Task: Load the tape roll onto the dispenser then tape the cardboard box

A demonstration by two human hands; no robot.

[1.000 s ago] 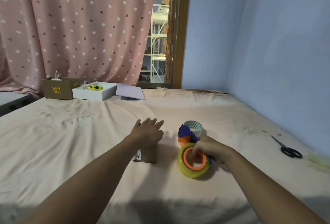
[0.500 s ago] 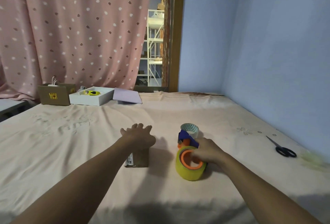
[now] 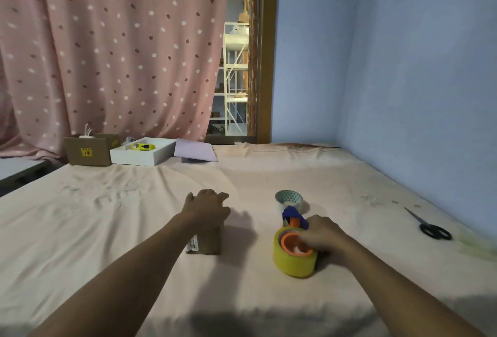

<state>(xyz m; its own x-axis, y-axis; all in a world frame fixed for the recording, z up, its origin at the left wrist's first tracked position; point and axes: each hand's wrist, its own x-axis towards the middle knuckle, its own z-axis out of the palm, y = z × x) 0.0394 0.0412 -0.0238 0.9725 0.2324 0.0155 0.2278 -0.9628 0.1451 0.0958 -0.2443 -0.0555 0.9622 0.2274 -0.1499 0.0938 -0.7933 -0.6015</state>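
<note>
A small brown cardboard box (image 3: 207, 242) stands on the bed in front of me, and my left hand (image 3: 205, 207) lies over its top, fingers curled down on it. To the right sits the tape dispenser (image 3: 293, 218), blue and orange, with a yellow tape roll (image 3: 291, 261) around its orange hub. My right hand (image 3: 321, 234) grips the dispenser at the hub, fingers inside the orange ring. A second, patterned tape roll (image 3: 289, 198) lies just behind the dispenser.
Black scissors (image 3: 430, 226) lie far right near the blue wall. At the bed's far edge stand a brown box (image 3: 90, 150), a white tray (image 3: 142, 154) with a yellow item, and a purple sheet (image 3: 195, 151). A pink dotted curtain hangs behind.
My left hand's fingers have curled down onto the small box. The view has tilted upward. My right hand stays on the dispenser hub.
</note>
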